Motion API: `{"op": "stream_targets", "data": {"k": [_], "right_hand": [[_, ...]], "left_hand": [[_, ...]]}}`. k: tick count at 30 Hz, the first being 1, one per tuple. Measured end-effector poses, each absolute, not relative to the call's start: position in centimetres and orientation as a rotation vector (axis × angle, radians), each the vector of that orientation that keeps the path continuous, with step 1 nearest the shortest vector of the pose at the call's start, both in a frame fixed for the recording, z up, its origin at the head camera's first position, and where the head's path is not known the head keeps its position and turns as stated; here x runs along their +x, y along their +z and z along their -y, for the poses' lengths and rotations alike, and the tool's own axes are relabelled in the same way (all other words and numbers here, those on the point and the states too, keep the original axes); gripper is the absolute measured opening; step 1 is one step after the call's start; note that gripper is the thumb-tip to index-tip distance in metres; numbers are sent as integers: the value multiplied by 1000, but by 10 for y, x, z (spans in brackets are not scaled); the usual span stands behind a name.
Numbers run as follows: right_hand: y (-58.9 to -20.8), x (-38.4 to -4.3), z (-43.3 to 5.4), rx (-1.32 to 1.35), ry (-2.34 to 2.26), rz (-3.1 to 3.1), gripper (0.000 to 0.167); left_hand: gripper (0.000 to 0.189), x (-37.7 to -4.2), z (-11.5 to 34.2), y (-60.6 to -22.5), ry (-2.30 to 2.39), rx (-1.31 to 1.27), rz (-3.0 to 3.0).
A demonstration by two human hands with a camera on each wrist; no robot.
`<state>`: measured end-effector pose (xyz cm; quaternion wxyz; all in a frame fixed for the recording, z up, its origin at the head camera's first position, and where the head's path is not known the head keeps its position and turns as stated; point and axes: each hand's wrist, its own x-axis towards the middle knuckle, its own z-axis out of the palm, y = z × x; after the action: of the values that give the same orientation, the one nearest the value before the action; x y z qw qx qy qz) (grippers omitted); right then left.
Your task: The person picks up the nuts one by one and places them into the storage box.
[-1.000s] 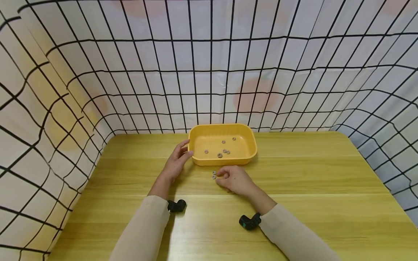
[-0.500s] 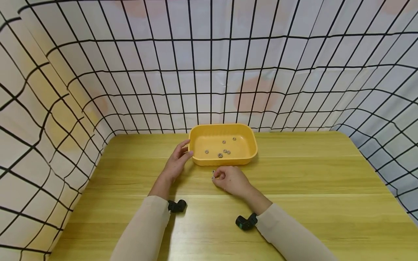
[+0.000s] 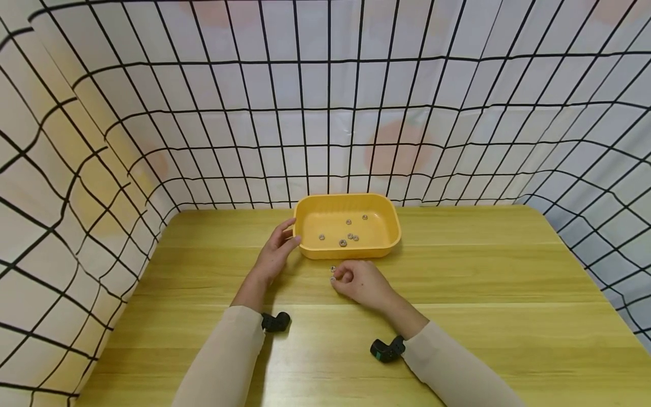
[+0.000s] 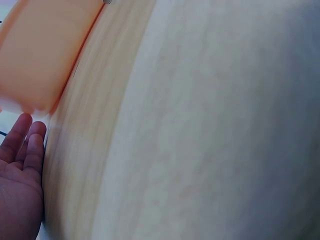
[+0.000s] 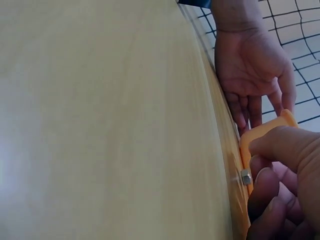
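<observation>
A yellow plastic bin stands at the back middle of the table, with several small metal nuts on its floor. My left hand rests against the bin's left end, fingers extended and spread, thumb at the near corner; in the left wrist view the fingertips reach the bin wall. In front of the bin, my right hand brings thumb and index together at a nut and pinches it, the nut mostly hidden by the fingers. Another nut sits on the table just beyond those fingertips, close to the bin.
A pale wooden table lies under both arms. Black wire mesh over a light curtain rises along the back and both sides, with the bin close to the back mesh. Black wrist cameras are strapped at both sleeves.
My right hand has moved slightly left to the two nuts, and its thumb and index have closed on the nearer one, which shifted a little toward me. My left hand stays at the bin.
</observation>
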<state>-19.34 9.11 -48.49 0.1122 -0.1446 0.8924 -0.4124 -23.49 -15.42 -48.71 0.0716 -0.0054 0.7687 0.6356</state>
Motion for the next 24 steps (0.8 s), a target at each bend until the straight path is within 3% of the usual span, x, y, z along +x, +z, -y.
{"op": "stream_targets", "data": {"k": [24], "right_hand": [[-452,-196,-110,-340,-1362,-2610,9]], "left_hand": [[57,-232,153,-478,1894,-7,-2280]]}}
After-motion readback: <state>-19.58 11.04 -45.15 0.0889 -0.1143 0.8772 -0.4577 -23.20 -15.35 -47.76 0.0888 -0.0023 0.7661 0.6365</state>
